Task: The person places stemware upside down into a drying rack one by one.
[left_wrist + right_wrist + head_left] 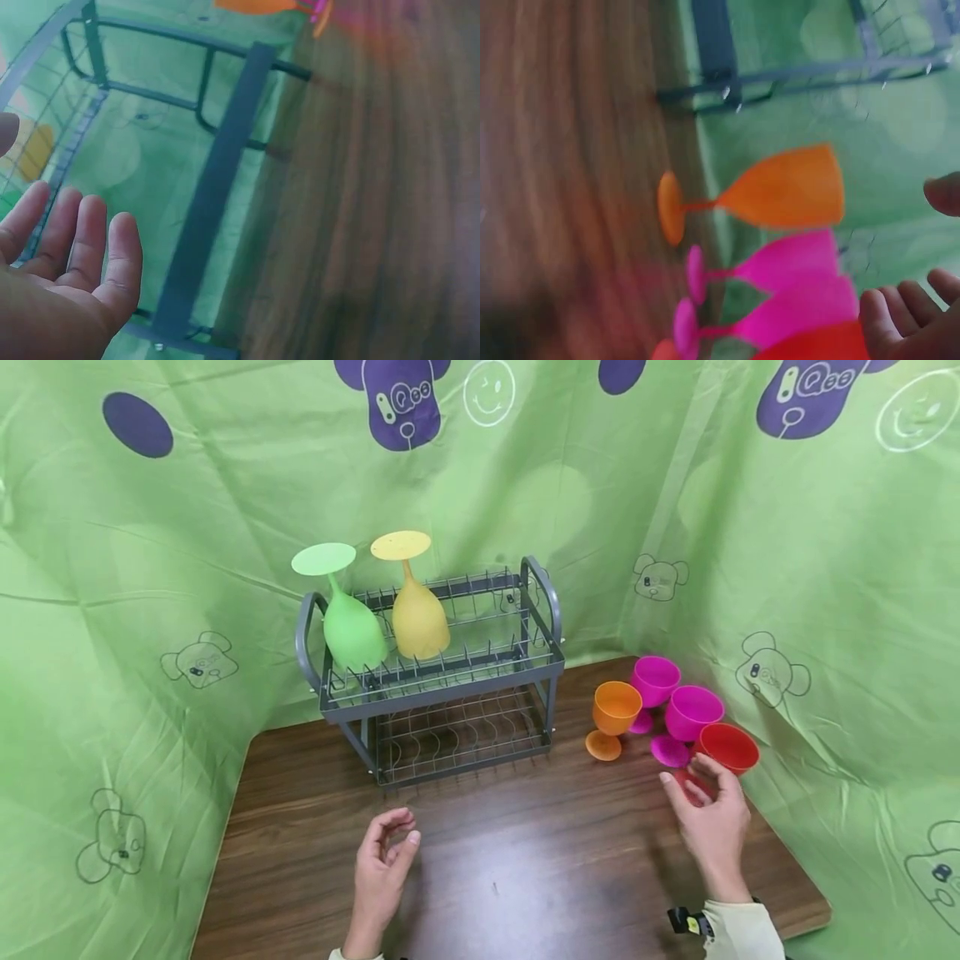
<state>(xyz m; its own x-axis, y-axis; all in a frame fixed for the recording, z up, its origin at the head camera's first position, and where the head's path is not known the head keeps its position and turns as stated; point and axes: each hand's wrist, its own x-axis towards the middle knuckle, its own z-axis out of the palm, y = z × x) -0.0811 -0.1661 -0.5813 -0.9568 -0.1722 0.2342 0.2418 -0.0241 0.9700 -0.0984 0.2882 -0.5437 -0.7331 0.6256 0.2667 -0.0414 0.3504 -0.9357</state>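
Observation:
My right hand (716,831) is at the red goblet (727,747), thumb and fingers parted; in the head view it overlaps the goblet's stem and base. The right wrist view has the fingers (900,319) close by the red bowl and the thumb well apart. Beside it stand two magenta goblets (693,712) and an orange goblet (617,707), all upright. Over the table, in front of the rack, my left hand (378,872) hangs loosely curled with nothing in it. A green goblet (354,631) and a yellow goblet (420,620) sit upside down on the rack's top tier.
The two-tier dark grey dish rack (442,689) stands at the back of the wooden table (495,860), with wire prongs on top and curved side handles. Green printed cloth (600,527) hangs behind and at both sides, close to the right-hand goblets.

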